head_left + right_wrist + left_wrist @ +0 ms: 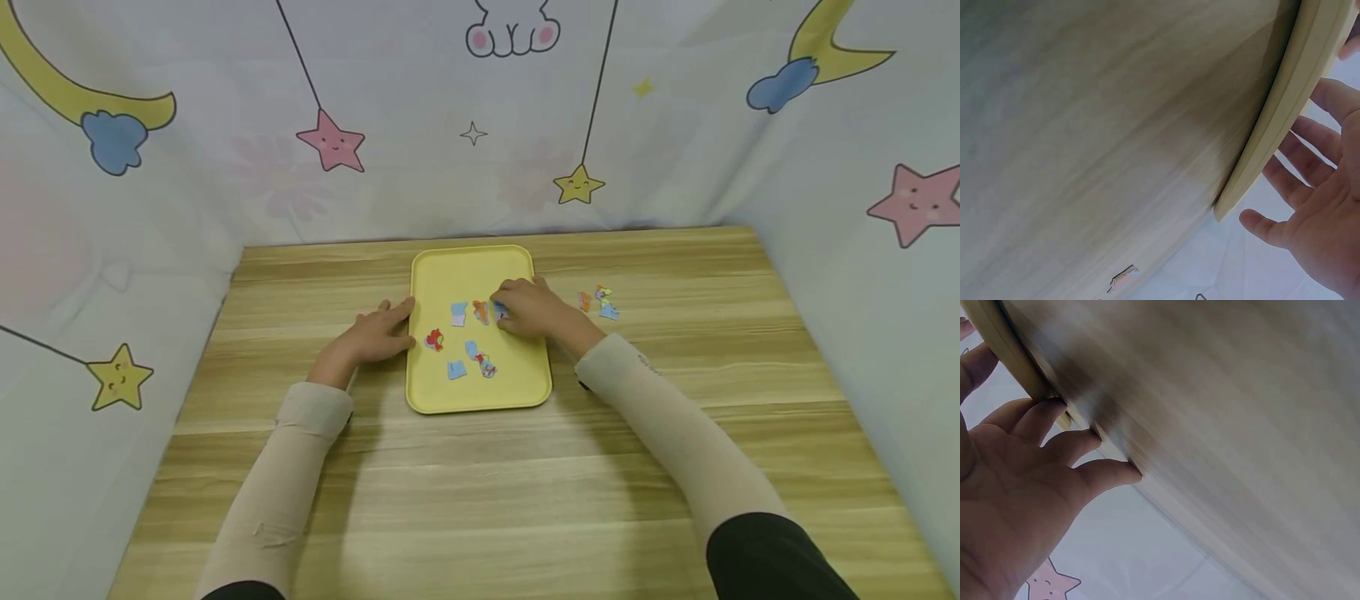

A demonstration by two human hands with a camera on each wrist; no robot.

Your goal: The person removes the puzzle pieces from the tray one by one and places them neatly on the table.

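A yellow tray [480,392] lies on the wooden table, with several small jigsaw puzzle pieces spread over it. My left hand [378,333] rests at the tray's left edge, its fingers and thumb spread and touching the rim. In the left wrist view the left hand [1029,469] has its fingertips down by the table and tray edge. My right hand [534,308] reaches over the tray's right side, holding a blue puzzle piece [501,312] between thumb and fingers. From the right wrist, the right hand [1316,181] shows with its fingertips hidden behind the tray wall.
On the tray are a red piece [434,339], an orange piece [481,312], a blue-and-white piece [459,314], a light blue piece [457,369] and joined pieces [487,367]. More pieces [607,310] lie on the table right of the tray. A patterned cloth [420,192] hangs behind.
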